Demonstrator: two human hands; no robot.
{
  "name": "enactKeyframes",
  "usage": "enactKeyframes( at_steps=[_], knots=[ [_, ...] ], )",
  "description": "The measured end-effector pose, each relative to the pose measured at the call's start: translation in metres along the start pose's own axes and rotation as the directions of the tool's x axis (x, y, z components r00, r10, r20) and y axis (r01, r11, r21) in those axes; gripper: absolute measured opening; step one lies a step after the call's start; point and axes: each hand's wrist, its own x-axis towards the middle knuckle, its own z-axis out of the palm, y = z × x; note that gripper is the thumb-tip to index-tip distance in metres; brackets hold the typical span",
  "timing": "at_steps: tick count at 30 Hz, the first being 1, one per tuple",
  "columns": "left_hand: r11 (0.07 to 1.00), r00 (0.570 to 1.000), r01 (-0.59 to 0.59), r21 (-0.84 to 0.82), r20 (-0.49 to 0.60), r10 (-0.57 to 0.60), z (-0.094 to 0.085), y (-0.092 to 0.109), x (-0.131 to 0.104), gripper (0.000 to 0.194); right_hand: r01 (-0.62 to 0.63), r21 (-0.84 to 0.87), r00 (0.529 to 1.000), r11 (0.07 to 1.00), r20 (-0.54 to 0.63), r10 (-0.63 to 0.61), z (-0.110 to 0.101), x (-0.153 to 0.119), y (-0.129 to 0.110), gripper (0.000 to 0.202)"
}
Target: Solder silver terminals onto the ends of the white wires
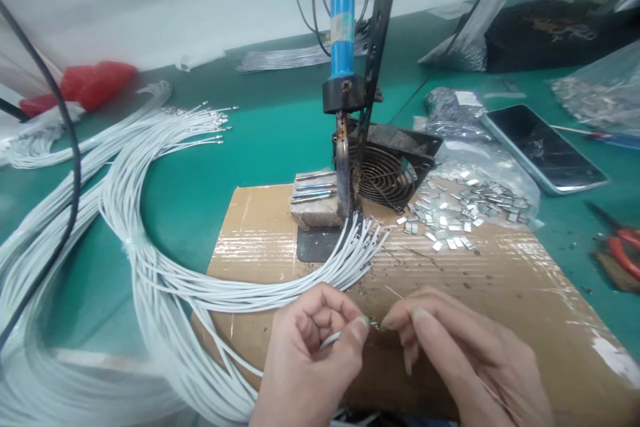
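Note:
My left hand [320,353] pinches the end of a white cable [330,340] between thumb and index finger, low in the middle of the view. Small coloured wires [373,325] stick out past its fingertips. Just to the right, my right hand [465,347] has its thumb and index finger pressed together at those wire tips. A thin strand shows by its fingers and another thin line runs under the palm. Beyond both hands, a bundle of white cables [280,297] lies on the cardboard [260,220], its stripped ends fanned below an upright blue soldering iron [343,47].
Behind the iron stands a black fan [390,170]. Small metal pieces [455,213] lie at its right, near a phone [545,147] and red-handled pliers [625,250]. Large coils of white cable [145,280] cover the left side. A black cable [75,167] hangs at far left.

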Motion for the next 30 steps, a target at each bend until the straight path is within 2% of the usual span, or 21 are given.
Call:
enactKeyframes(
  at_steps=[3, 6, 9, 12, 14, 16, 18, 20, 23, 26, 30],
  knots=[
    [0.998, 1.0, 0.005, 0.068, -0.028, -0.003, 0.003, 0.003, -0.002, 0.023, -0.045, -0.042, 0.989, 0.998, 0.14, 0.05, -0.009, 0.007, 0.001, 0.038],
    [0.997, 1.0, 0.022, 0.074, -0.015, -0.021, 0.004, 0.004, -0.002, 0.019, 0.116, -0.077, 0.976, 0.99, 0.191, -0.1, -0.004, 0.009, 0.003, 0.03],
    [0.995, 1.0, 0.025, 0.097, 0.012, -0.026, 0.005, 0.004, -0.001, 0.019, 0.324, -0.124, 0.944, 0.938, 0.104, -0.312, 0.007, 0.008, 0.007, 0.024],
    [0.993, 1.0, 0.013, 0.119, 0.013, -0.015, 0.006, 0.005, 0.002, 0.019, 0.364, -0.213, 0.928, 0.907, -0.003, -0.373, 0.01, 0.005, 0.015, 0.02],
    [0.995, 0.999, -0.015, 0.096, -0.035, 0.019, 0.005, 0.006, 0.004, 0.02, 0.272, -0.286, 0.945, 0.919, -0.099, -0.31, 0.001, 0.003, 0.024, 0.018],
    [0.998, 0.993, -0.046, 0.047, -0.11, 0.051, 0.002, 0.007, 0.006, 0.021, 0.064, -0.355, 0.956, 0.933, -0.248, -0.16, -0.018, 0.004, 0.034, 0.018],
    [0.998, 0.985, -0.065, -0.003, -0.162, 0.064, -0.001, 0.008, 0.008, 0.022, -0.153, -0.411, 0.923, 0.899, -0.385, -0.019, -0.042, 0.01, 0.045, 0.016],
    [0.997, 0.983, -0.068, -0.025, -0.175, 0.063, -0.001, 0.009, 0.009, 0.023, -0.25, -0.447, 0.931, 0.859, -0.356, 0.086, -0.064, 0.019, 0.054, 0.008],
    [0.997, 0.979, -0.077, -0.032, -0.193, 0.07, 0.001, 0.008, 0.009, 0.021, -0.271, -0.486, 0.954, 0.831, -0.248, 0.167, -0.086, 0.032, 0.058, 0.009],
    [0.996, 0.977, -0.077, -0.045, -0.205, 0.066, 0.004, 0.008, 0.009, 0.02, -0.281, -0.517, 0.959, 0.809, -0.187, 0.214, -0.093, 0.043, 0.059, 0.007],
    [0.996, 0.979, -0.069, -0.054, -0.196, 0.057, 0.006, 0.008, 0.01, 0.018, -0.363, -0.55, 0.93, 0.752, -0.266, 0.254, -0.092, 0.045, 0.068, 0.021]
  ],
)
